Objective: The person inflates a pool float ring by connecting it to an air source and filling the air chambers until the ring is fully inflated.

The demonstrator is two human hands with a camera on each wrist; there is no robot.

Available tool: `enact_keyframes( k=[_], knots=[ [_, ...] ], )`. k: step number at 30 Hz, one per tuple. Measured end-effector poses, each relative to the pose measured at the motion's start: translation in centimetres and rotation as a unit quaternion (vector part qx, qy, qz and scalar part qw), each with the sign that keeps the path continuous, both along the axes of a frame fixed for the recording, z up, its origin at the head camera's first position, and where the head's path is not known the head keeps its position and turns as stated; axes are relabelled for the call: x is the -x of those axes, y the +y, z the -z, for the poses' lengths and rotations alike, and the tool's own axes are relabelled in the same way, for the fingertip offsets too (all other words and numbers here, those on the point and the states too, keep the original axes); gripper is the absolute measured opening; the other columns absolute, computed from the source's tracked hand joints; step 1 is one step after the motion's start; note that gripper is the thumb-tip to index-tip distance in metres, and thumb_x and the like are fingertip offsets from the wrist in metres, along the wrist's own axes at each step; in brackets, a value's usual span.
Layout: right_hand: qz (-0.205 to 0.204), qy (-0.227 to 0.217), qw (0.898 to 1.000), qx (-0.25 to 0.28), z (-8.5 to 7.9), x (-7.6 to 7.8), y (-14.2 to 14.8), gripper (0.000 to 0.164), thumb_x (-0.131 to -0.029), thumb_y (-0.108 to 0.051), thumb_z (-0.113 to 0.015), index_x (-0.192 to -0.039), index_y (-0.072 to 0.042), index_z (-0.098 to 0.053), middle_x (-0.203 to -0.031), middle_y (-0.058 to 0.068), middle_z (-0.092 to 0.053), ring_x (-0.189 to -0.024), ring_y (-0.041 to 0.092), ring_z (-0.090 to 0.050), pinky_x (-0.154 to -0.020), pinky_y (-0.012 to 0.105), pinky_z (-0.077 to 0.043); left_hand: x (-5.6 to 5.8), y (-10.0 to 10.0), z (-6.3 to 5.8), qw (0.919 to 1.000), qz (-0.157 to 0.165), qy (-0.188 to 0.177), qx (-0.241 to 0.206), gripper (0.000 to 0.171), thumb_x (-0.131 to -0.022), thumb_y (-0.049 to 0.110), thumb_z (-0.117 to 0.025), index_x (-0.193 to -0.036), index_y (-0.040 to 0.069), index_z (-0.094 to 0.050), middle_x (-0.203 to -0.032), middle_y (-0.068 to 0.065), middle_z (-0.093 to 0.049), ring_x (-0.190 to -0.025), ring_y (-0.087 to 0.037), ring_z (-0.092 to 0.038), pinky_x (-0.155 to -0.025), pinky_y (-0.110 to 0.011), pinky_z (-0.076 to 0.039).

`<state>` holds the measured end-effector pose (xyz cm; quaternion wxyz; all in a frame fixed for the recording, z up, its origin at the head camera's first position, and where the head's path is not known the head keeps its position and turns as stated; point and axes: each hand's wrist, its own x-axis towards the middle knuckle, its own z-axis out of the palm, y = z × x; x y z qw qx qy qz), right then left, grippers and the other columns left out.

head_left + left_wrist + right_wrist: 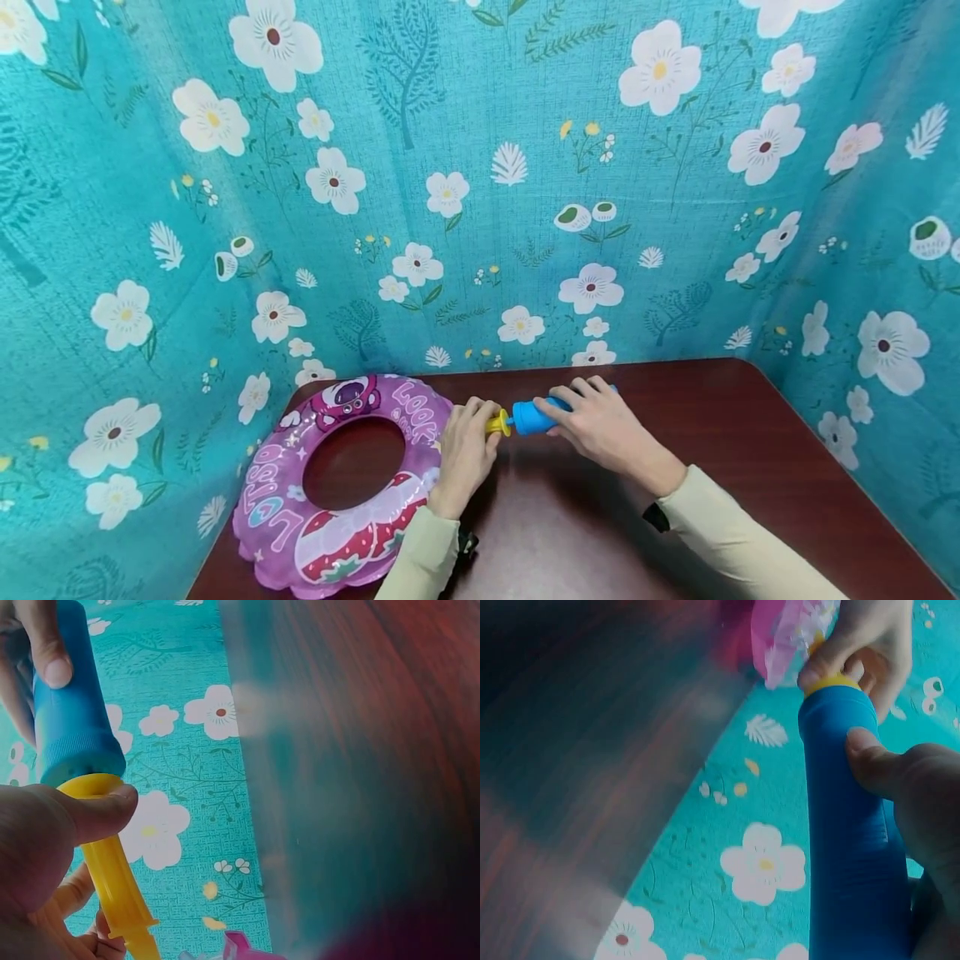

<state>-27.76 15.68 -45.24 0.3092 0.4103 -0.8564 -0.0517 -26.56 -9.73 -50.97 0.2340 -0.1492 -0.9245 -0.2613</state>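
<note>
A blue hand pump (531, 417) is held above the table by my right hand (606, 427), its fingers and thumb around the ribbed barrel (844, 825). My left hand (465, 446) pinches a yellow nozzle (497, 423) at the pump's left end. Seen from the left wrist, the nozzle (116, 881) has a round flange by the pump's end cap and tapers to a narrow tip. The left thumb lies across that flange. In the head view a thin blue stem bridges a short gap between flange and barrel.
An inflated pink and purple swim ring (273, 467) with strawberry and bear prints lies on the left of the dark red-brown table (757, 467), partly behind my left arm. A teal flowered curtain (495, 250) hangs around the table's back and sides.
</note>
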Motion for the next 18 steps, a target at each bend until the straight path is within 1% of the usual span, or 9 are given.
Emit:
enact_keyframes(
  k=[3,6,10,13,15,18],
  knots=[
    [0.003,0.005,1.000,-0.003,0.3,0.1,-0.5,0.056,-0.090,-0.044,-0.086,-0.139,-0.024,-0.070,-0.120,0.008,-0.074,-0.101,0.030,-0.067,-0.087,0.048,-0.058,0.0,0.3,0.0,1.0000,-0.002,0.001,-0.008,0.032,-0.089,0.015,-0.087,-0.116,0.019,-0.071,-0.109,-0.001,-0.067,-0.100,-0.024,-0.059,-0.086,-0.041,-0.053],
    [0.009,0.003,1.000,-0.005,-0.1,0.0,-0.2,0.056,-0.088,-0.045,-0.087,-0.139,-0.026,-0.071,-0.120,0.006,-0.075,-0.103,0.029,-0.068,-0.088,0.047,-0.059,0.1,0.5,0.0,0.9998,-0.009,0.000,-0.017,0.032,-0.089,0.014,-0.087,-0.116,0.019,-0.071,-0.109,-0.001,-0.067,-0.100,-0.024,-0.059,-0.086,-0.040,-0.053],
    [0.014,-0.007,1.000,-0.003,-1.6,-0.1,1.6,0.058,-0.085,-0.044,-0.090,-0.138,-0.027,-0.072,-0.122,0.005,-0.076,-0.106,0.029,-0.070,-0.089,0.048,-0.060,0.1,0.4,0.2,0.9994,-0.013,0.020,-0.027,0.032,-0.087,0.012,-0.088,-0.113,0.017,-0.071,-0.106,-0.002,-0.067,-0.096,-0.024,-0.059,-0.083,-0.040,-0.053],
    [0.014,-0.008,1.000,0.003,-2.7,0.0,3.4,0.062,-0.081,-0.042,-0.093,-0.137,-0.025,-0.073,-0.122,0.007,-0.077,-0.108,0.032,-0.071,-0.089,0.051,-0.060,0.2,0.2,0.2,0.9987,-0.015,0.037,-0.030,0.032,-0.085,0.010,-0.089,-0.112,0.016,-0.072,-0.104,-0.003,-0.068,-0.094,-0.025,-0.060,-0.082,-0.041,-0.053],
    [0.016,-0.006,1.000,0.002,-3.4,-0.1,4.3,0.063,-0.080,-0.041,-0.094,-0.137,-0.025,-0.073,-0.122,0.008,-0.077,-0.109,0.033,-0.072,-0.089,0.052,-0.060,0.2,0.2,0.2,0.9987,-0.018,0.035,-0.031,0.032,-0.085,0.011,-0.089,-0.112,0.016,-0.072,-0.105,-0.003,-0.068,-0.094,-0.026,-0.060,-0.082,-0.040,-0.053],
    [0.021,-0.009,1.000,-0.002,-3.9,-0.2,4.8,0.064,-0.078,-0.040,-0.095,-0.137,-0.025,-0.074,-0.123,0.008,-0.077,-0.109,0.033,-0.072,-0.088,0.051,-0.060,0.3,0.1,0.2,0.9989,-0.018,0.029,-0.033,0.032,-0.086,0.012,-0.089,-0.113,0.017,-0.072,-0.105,-0.003,-0.068,-0.095,-0.026,-0.060,-0.083,-0.040,-0.053]
  ],
)
